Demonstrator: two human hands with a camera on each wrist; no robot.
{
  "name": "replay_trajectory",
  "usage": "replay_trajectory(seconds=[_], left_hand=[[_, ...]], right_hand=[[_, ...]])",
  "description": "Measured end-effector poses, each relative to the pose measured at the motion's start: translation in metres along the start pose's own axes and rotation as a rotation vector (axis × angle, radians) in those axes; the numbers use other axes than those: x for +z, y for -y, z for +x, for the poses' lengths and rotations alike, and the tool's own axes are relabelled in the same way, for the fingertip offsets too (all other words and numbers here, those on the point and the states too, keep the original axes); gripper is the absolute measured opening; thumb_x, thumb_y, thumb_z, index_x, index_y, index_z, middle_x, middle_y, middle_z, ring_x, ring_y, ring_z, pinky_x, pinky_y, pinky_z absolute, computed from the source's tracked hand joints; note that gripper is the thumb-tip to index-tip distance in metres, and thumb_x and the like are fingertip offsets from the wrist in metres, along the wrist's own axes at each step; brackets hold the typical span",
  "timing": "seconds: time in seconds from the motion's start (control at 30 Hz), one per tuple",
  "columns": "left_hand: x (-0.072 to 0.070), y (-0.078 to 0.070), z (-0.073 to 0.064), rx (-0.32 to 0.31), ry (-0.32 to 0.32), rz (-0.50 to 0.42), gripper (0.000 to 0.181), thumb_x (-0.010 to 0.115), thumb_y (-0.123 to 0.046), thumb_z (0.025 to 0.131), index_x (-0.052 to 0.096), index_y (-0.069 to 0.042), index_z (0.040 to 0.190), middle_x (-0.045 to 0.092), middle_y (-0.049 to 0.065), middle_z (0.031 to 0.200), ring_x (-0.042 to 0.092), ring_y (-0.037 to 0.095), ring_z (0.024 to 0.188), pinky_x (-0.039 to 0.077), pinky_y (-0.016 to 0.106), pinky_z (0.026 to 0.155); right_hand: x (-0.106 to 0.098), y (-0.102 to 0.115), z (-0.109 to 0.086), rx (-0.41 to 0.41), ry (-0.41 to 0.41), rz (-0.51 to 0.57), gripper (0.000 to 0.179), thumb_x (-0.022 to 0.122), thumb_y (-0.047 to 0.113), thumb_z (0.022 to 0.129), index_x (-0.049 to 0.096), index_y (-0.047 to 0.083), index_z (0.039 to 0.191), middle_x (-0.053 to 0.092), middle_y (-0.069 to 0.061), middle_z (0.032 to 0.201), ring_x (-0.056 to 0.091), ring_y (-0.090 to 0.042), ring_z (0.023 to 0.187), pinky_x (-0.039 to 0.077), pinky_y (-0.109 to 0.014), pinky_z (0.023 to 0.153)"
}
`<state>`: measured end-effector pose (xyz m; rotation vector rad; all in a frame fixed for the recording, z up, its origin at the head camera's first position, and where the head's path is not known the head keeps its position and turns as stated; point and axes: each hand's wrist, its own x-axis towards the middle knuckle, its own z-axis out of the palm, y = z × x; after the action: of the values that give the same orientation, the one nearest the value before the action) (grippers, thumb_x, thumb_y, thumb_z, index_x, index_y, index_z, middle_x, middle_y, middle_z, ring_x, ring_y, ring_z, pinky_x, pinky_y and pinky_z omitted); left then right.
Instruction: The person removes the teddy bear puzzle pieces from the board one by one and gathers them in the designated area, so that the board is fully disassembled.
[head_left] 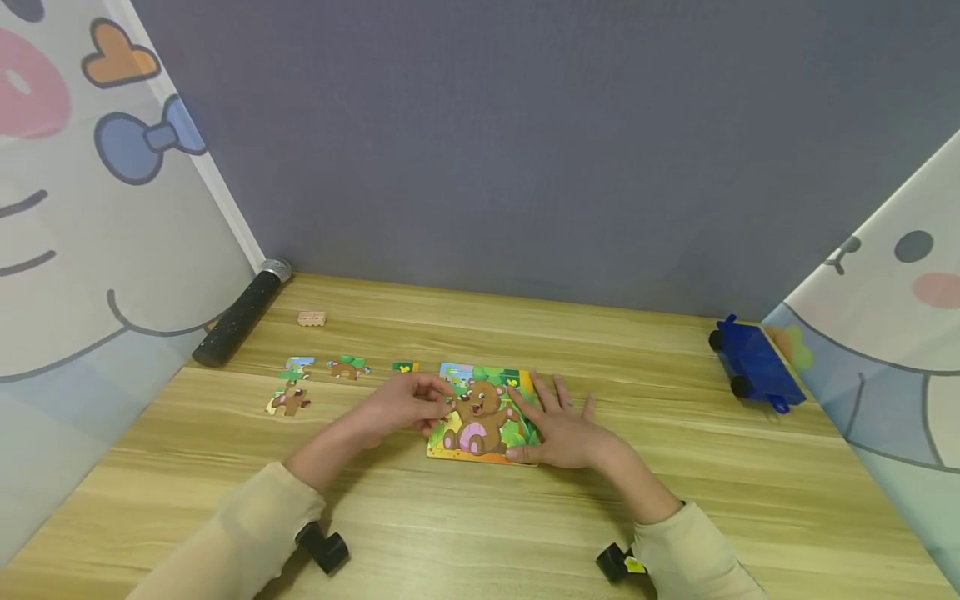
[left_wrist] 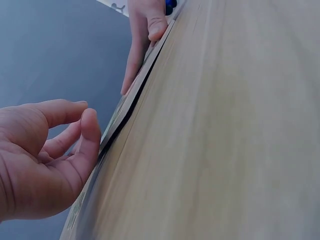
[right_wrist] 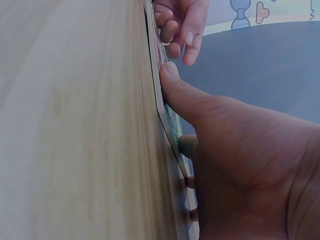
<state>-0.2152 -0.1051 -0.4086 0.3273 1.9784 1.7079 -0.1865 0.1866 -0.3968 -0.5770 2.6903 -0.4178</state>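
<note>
Brown-and-pink bear puzzle, blue toy, yellowish grained table

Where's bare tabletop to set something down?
Bare: right of the right hand, to the blue wheeled toy; behind the bear puzzle, toward the gray wall; in front of the puzzle, between the forearms. Crowded: left of and behind the left hand, where loose puzzle pieces lie.

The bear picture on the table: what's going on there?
A person has both hands at the bear picture, which lies flat on the table. The right hand rests on its right side with fingers spread. The left hand is bent over its left edge; no piece shows between thumb and index finger. Several loose puzzle pieces lie on the table, mostly to the left, not yet placed.
</note>
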Motion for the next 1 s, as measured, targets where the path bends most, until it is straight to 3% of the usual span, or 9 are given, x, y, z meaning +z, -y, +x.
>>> replay_trajectory(seconds=[0.2, 0.53, 0.7, 1.0], left_hand=[[0.009, -0.003, 0.007, 0.004, 0.017, -0.030, 0.031, 0.068, -0.001, 0.093, 0.059, 0.008, 0.121, 0.059, 0.014, 0.097, 0.064, 0.022, 0.074, 0.057, 0.031, 0.068], [0.021, -0.008, 0.016, 0.057, 0.018, 0.059, 0.035, 0.069, -0.004, 0.091, 0.060, 0.006, 0.123, 0.061, 0.015, 0.098, 0.066, 0.023, 0.082, 0.059, 0.036, 0.077], [0.025, -0.007, 0.022, 0.059, 0.013, 0.073, 0.037, 0.069, -0.002, 0.091, 0.058, 0.006, 0.125, 0.061, 0.016, 0.097, 0.067, 0.024, 0.081, 0.059, 0.037, 0.075], [0.033, -0.014, 0.025, 0.020, -0.022, 0.242, 0.048, 0.074, -0.004, 0.089, 0.059, 0.004, 0.134, 0.061, 0.011, 0.088, 0.062, 0.019, 0.071, 0.056, 0.031, 0.067]], right_hand=[[0.000, 0.000, 0.000, 0.001, 0.003, 0.001, 0.095, 0.063, 0.065, 0.090, 0.016, 0.026, 0.164, -0.006, -0.015, 0.168, -0.013, -0.048, 0.149, -0.010, -0.084, 0.099], [0.000, -0.001, 0.000, 0.005, 0.005, 0.010, 0.096, 0.063, 0.065, 0.090, 0.016, 0.026, 0.164, -0.006, -0.015, 0.168, -0.013, -0.048, 0.149, -0.010, -0.084, 0.099], [0.000, -0.001, 0.000, 0.009, 0.008, 0.005, 0.095, 0.062, 0.066, 0.090, 0.016, 0.027, 0.164, -0.007, -0.014, 0.168, -0.013, -0.048, 0.149, -0.009, -0.084, 0.099], [-0.001, 0.000, 0.001, 0.009, 0.010, -0.001, 0.095, 0.062, 0.066, 0.090, 0.015, 0.027, 0.164, -0.007, -0.014, 0.168, -0.012, -0.048, 0.149, -0.009, -0.084, 0.099]])
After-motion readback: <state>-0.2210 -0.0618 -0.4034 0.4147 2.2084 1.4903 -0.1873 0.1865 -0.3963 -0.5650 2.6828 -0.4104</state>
